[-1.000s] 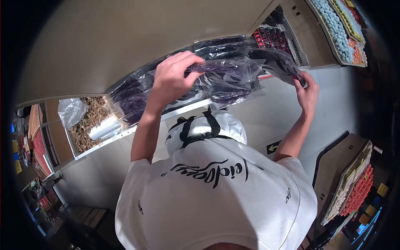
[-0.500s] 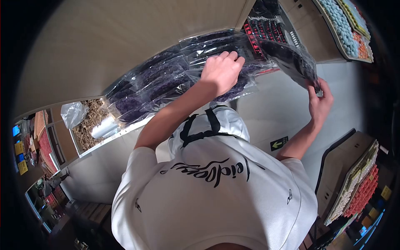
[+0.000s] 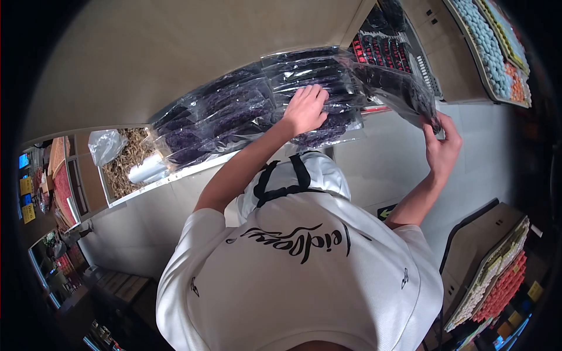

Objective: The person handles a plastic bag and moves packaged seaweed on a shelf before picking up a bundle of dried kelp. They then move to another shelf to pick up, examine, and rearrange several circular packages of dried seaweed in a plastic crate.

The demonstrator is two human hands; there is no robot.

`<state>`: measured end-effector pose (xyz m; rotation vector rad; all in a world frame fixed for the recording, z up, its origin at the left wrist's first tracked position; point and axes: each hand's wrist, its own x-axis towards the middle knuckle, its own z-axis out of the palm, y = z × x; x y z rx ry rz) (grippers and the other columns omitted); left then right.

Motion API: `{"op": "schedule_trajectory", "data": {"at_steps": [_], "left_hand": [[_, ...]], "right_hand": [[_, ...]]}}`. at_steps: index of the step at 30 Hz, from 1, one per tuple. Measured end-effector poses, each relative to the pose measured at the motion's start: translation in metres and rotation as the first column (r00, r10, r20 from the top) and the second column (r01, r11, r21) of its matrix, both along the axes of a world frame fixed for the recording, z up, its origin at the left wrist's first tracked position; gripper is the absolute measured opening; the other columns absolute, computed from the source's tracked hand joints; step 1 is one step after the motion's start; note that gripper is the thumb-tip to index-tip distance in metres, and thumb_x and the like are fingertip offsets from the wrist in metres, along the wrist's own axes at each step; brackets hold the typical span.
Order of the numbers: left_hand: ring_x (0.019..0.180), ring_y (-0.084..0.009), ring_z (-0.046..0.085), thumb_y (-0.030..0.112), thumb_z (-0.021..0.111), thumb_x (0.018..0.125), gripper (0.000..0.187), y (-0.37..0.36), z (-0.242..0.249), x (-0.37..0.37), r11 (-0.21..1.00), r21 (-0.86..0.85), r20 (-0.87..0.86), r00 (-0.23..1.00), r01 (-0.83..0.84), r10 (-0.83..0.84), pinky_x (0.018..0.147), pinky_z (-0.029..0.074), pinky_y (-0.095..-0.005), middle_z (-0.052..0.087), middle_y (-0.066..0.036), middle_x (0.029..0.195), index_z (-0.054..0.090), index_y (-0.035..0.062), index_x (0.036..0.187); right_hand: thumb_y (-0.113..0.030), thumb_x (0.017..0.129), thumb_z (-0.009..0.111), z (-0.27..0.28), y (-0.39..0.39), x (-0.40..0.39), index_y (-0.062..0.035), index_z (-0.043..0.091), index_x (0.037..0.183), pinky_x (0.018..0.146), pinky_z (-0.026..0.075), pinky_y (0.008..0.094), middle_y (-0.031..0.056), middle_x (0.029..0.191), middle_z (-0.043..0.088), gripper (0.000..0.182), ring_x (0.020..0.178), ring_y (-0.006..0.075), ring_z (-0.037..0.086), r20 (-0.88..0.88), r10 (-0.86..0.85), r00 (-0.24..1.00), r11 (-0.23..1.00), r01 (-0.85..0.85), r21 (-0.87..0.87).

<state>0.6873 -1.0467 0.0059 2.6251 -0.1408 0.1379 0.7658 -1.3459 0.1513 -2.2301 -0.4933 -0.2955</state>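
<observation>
Several clear plastic bags of dark purple dried goods [image 3: 219, 114] lie in overlapping rows in a drawer or bin. My left hand [image 3: 305, 109] is on the right-hand row, its fingers curled down on a bag [image 3: 322, 136]; the fingertips are partly hidden. Off to the right, my right hand [image 3: 445, 143] pinches the end of another clear bag with dark contents [image 3: 398, 90]. That bag slants up and left, its far end beside the rows. What exactly is inside the bags I cannot make out.
Black packets with red print [image 3: 383, 52] fill a compartment at the upper right. Brown dried strips [image 3: 126, 167], a crumpled plastic bag [image 3: 107, 146] and a white roll [image 3: 146, 169] occupy the left bin. A wooden panel [image 3: 175, 52] rises behind. Candy displays [image 3: 506, 286] stand right.
My left hand has moved slightly down over the bags. My right hand, still gripping its bag, has shifted a little left and down. The view has tilted slightly.
</observation>
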Motion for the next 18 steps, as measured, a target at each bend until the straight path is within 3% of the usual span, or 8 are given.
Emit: {"op": "schedule_trajectory", "data": {"at_steps": [1, 5, 6, 8, 11, 14, 15, 18], "left_hand": [[0.117, -0.0299, 0.050, 0.029, 0.068, 0.087, 0.034, 0.004, 0.002, 0.001, 0.998, -0.060, -0.032, 0.999, 0.009, -0.011, 0.102, 0.037, -0.0441, 0.056, -0.015, 0.117, 0.065, 0.0042, 0.109], [0.129, -0.0282, 0.045, 0.043, 0.058, 0.095, 0.037, 0.026, 0.005, 0.013, 0.995, -0.044, -0.035, 0.995, -0.092, 0.090, 0.107, 0.032, -0.0429, 0.055, -0.011, 0.134, 0.076, 0.0122, 0.106], [0.126, -0.0293, 0.051, 0.041, 0.058, 0.095, 0.036, 0.032, 0.017, 0.017, 0.999, 0.013, -0.206, 0.977, -0.044, 0.045, 0.108, 0.034, -0.0418, 0.060, -0.010, 0.130, 0.075, 0.0121, 0.109], [0.121, -0.0330, 0.057, 0.042, 0.056, 0.096, 0.038, 0.034, 0.024, 0.027, 0.994, -0.046, -0.404, 0.912, -0.100, 0.073, 0.103, 0.041, -0.0432, 0.065, -0.012, 0.124, 0.075, 0.0110, 0.110], [0.119, -0.0373, 0.059, 0.043, 0.053, 0.098, 0.043, 0.032, 0.047, 0.039, 0.999, 0.042, -0.584, 0.810, -0.021, 0.042, 0.099, 0.045, -0.0461, 0.066, -0.016, 0.122, 0.074, 0.0072, 0.111], [0.119, -0.0377, 0.058, 0.045, 0.051, 0.099, 0.051, 0.032, 0.019, 0.042, 0.991, 0.104, -0.477, 0.870, -0.086, 0.125, 0.099, 0.046, -0.0475, 0.067, -0.017, 0.120, 0.071, 0.0002, 0.111], [0.118, -0.0370, 0.057, 0.042, 0.054, 0.099, 0.051, 0.034, 0.019, 0.042, 0.997, 0.038, -0.494, 0.865, -0.074, 0.083, 0.101, 0.044, -0.0458, 0.066, -0.018, 0.120, 0.069, -0.0047, 0.110], [0.117, -0.0356, 0.055, 0.036, 0.059, 0.098, 0.044, 0.043, 0.023, 0.033, 0.999, -0.010, -0.328, 0.944, -0.036, 0.030, 0.101, 0.044, -0.0436, 0.064, -0.017, 0.117, 0.067, -0.0061, 0.108]], "right_hand": [[-0.002, 0.080, 0.077, -0.001, 0.000, 0.001, 0.0006, 0.071, 0.105, 0.071, 0.051, 0.0277, 0.0090, 0.088, 0.070, 0.026, 0.078, 0.0153, 0.064, 0.011, 0.009, 1.000, 1.000, -0.009, -0.013], [-0.002, 0.080, 0.077, -0.002, 0.001, -0.001, 0.0014, 0.071, 0.105, 0.072, 0.051, 0.0283, 0.0093, 0.087, 0.070, 0.026, 0.078, 0.0154, 0.064, 0.029, 0.024, 0.999, 0.999, -0.024, -0.028], [-0.002, 0.080, 0.077, -0.001, 0.001, -0.003, 0.0016, 0.071, 0.105, 0.073, 0.051, 0.0285, 0.0093, 0.087, 0.070, 0.026, 0.077, 0.0154, 0.064, 0.026, 0.029, 0.999, 0.999, -0.028, -0.025], [-0.002, 0.079, 0.077, 0.001, 0.004, -0.005, 0.0017, 0.071, 0.105, 0.074, 0.051, 0.0285, 0.0092, 0.087, 0.070, 0.026, 0.077, 0.0155, 0.063, 0.009, 0.017, 1.000, 1.000, -0.017, -0.023], [-0.001, 0.079, 0.077, 0.001, 0.006, -0.005, 0.0017, 0.071, 0.104, 0.075, 0.051, 0.0282, 0.0086, 0.087, 0.069, 0.026, 0.078, 0.0151, 0.063, 0.028, 0.024, 0.999, 1.000, -0.023, -0.019], [-0.001, 0.080, 0.077, 0.000, 0.004, -0.007, 0.0017, 0.071, 0.103, 0.075, 0.050, 0.0279, 0.0078, 0.086, 0.069, 0.024, 0.078, 0.0144, 0.062, 0.021, 0.013, 1.000, 1.000, -0.013, -0.007], [-0.001, 0.080, 0.076, 0.000, 0.004, -0.008, 0.0018, 0.071, 0.102, 0.076, 0.050, 0.0278, 0.0075, 0.086, 0.069, 0.023, 0.078, 0.0141, 0.061, 0.011, 0.002, 1.000, 1.000, -0.002, -0.002], [0.000, 0.081, 0.074, -0.002, 0.003, -0.011, 0.0029, 0.070, 0.098, 0.071, 0.046, 0.0235, 0.0023, 0.080, 0.064, 0.017, 0.074, 0.0095, 0.056, 0.040, 0.008, 0.999, 0.999, -0.009, 0.039]]}}
